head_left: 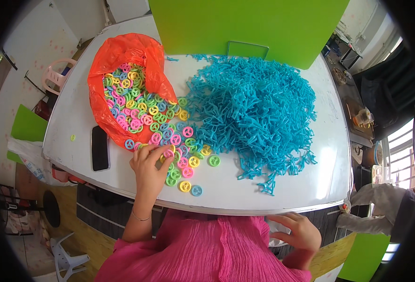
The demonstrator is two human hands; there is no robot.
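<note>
Head view: a white table (221,199) fills the middle, with a person in a pink top (207,244) at its near edge.
Left hand: the left hand (150,165) reaches over the near edge, left of centre, with thumb and forefinger bent around a ring or two; whether they pinch one firmly, I cannot tell.
Right hand: the right hand (301,231) hangs just off the near edge, toward the right corner, fingers loosely spread and nothing visible in them; it seems to be resting.
Spoked rings: pink, yellow, green and blue rings (176,139) fill the bag and spill toward the near edge, probably so that single ones can be picked out easily.
Red bag: the thin bag (158,77) lies on the left half, mouth folded open, apparently to let the rings run out within reach.
Blue pieces: a tangled heap of small plastic pieces (254,108) sits right of centre, its left side touching stray rings; the separate heaps likely keep the two kinds apart.
Phone: a dark phone (100,148) lies near the left edge, beside the bag.
Green panel: an upright panel (245,28) stands at the far edge, perhaps as a backstop.
</note>
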